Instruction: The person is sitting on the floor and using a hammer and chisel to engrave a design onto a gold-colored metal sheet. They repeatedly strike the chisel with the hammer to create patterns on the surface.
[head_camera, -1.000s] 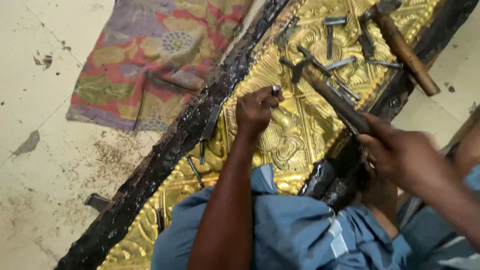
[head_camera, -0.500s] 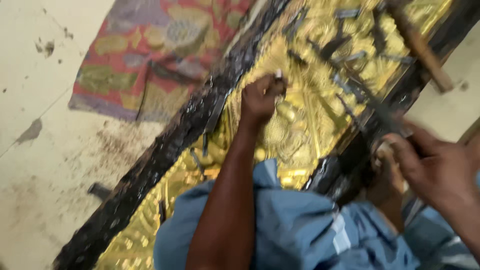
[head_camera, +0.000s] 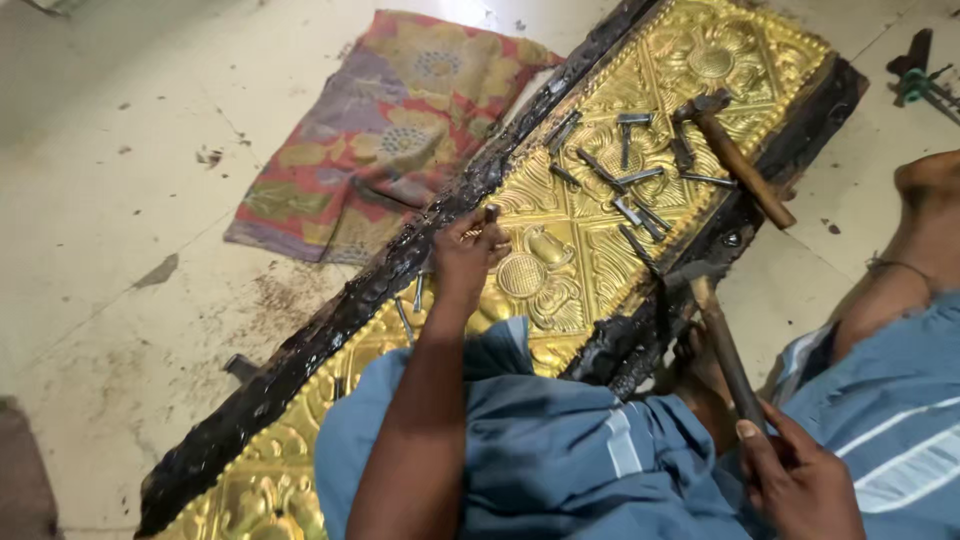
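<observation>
Where punches (head_camera: 625, 180) lie, spare hammer (head_camera: 735, 155).

Embossed panel (head_camera: 560, 250) lying on floor (head_camera: 120, 250), running from near left to far right. Cloth (head_camera: 390, 140) on floor, left of panel. Punches (head_camera: 615, 170) scattered on panel's far part, spare hammer (head_camera: 735, 160) right of them. Left hand (head_camera: 468, 255) on panel's left edge; right hand (head_camera: 795, 480) near right, off panel.
</observation>
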